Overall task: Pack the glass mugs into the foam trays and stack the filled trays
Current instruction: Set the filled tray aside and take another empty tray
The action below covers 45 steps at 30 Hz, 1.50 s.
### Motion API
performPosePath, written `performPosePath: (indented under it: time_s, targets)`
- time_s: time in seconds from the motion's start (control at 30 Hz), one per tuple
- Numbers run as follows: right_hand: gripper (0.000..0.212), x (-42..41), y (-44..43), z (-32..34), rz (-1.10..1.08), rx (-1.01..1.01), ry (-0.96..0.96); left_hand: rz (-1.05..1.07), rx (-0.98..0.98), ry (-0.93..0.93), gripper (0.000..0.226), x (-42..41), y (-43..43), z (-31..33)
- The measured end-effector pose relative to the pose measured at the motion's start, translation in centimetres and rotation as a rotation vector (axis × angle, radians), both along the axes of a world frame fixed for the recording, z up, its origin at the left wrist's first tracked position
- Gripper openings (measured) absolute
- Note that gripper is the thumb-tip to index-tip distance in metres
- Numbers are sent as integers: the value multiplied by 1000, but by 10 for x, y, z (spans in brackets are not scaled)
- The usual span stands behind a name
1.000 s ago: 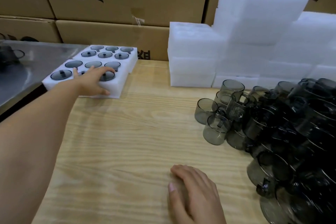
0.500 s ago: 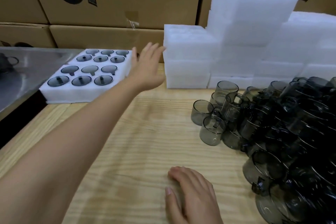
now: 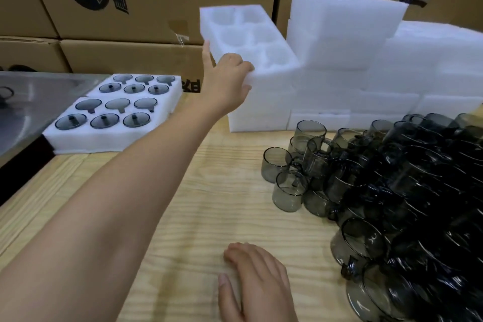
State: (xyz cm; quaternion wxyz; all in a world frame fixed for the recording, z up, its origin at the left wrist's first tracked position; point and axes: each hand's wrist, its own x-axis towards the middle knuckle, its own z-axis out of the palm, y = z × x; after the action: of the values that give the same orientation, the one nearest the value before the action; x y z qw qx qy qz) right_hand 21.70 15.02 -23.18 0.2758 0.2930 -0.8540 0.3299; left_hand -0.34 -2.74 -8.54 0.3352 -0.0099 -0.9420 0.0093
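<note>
My left hand [image 3: 230, 78] grips the near edge of an empty white foam tray [image 3: 248, 36] and tilts it up off the stack of foam trays [image 3: 261, 107]; its round pockets hold nothing. Two filled foam trays [image 3: 86, 138] lie side by side at the far left, with a smoky glass mug in every pocket. A big pile of loose grey glass mugs [image 3: 392, 191] covers the right of the wooden table. My right hand [image 3: 256, 282] rests flat on the table near the front, fingers relaxed, holding nothing.
More white foam trays [image 3: 366, 47] are stacked along the back right. Brown cardboard boxes [image 3: 143, 0] form a wall behind everything. A steel surface [image 3: 34, 102] adjoins the wooden table [image 3: 209, 204] on the left.
My left hand left the filled trays, swung right to the foam stack and took hold of the top empty tray, lifting its edge. My right hand stayed flat on the table.
</note>
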Motion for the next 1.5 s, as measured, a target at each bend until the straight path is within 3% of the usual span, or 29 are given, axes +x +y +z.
performPosePath:
  time_s: [0.2, 0.33, 0.6, 0.77, 0.87, 0.97, 1.07, 1.13, 1.17, 1.4, 1.5]
  targets:
    - [32, 10, 5, 9, 59, 37, -173, -45, -70, 301, 28, 78, 22, -18]
    - [39, 14, 9, 17, 62, -126, -375, -10, -136, 317, 27, 146, 43, -36]
    - [48, 25, 15, 33, 105, -270, -22, 56, -195, 206, 21, 244, 86, -85]
    - [57, 19, 16, 30, 163, -272, -210, -132, -102, 141, 27, 269, 96, -110]
    - [62, 18, 17, 25, 173, -191, -251, -270, -28, 241, 34, 279, 65, -103]
    - [51, 18, 17, 23, 171, -134, -231, -211, 281, 412, 35, 282, 19, -97]
    - [43, 18, 17, 25, 140, -150, -184, -19, 1036, 609, 25, 279, -21, -103]
    - [39, 18, 20, 26, 130, -166, -122, 20, 1583, 618, 16, 275, -37, -106]
    - [38, 18, 22, 26, 129, -171, -103, 10, 1767, 575, 16, 272, -44, -107]
    - [41, 17, 42, 44, 80, -189, -83, -357, 2045, 45, 38, 264, -48, -109]
    - [43, 20, 53, 53, 28, -144, -137, -412, 2000, -40, 37, 262, -45, -111]
